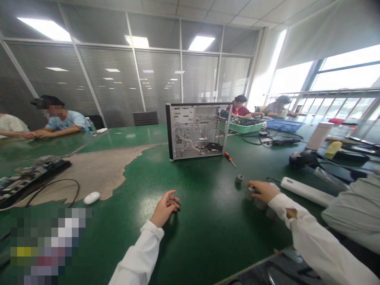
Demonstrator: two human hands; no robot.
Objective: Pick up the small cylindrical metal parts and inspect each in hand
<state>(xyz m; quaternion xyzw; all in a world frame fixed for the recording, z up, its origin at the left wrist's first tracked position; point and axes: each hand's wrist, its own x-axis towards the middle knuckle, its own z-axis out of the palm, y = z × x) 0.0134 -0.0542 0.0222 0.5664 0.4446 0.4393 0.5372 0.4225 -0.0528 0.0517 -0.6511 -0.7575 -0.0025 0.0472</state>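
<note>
My left hand [164, 208] is over the green tabletop [190, 221], fingers loosely curved and apart, with nothing in them. On the right, my right hand [264, 190] is closed around the top of a small grey metal cylinder [249, 194]. More such cylinders stand close behind it, partly hidden under my wrist and sleeve. A separate grey cylinder [239, 179] stands just beyond my right fingertips. Farther off, an opened computer case [197, 130] stands upright, its metal inside and loose wires facing me. A screwdriver [230, 159] with an orange and black handle lies by its right corner.
A white computer mouse [92, 198] and a power strip [26, 182] are at left. To the right are a long white device [307, 192], a dark power tool [304, 159], a green basket [246, 127] and a blue basket [285, 125]. Several people sit around the table.
</note>
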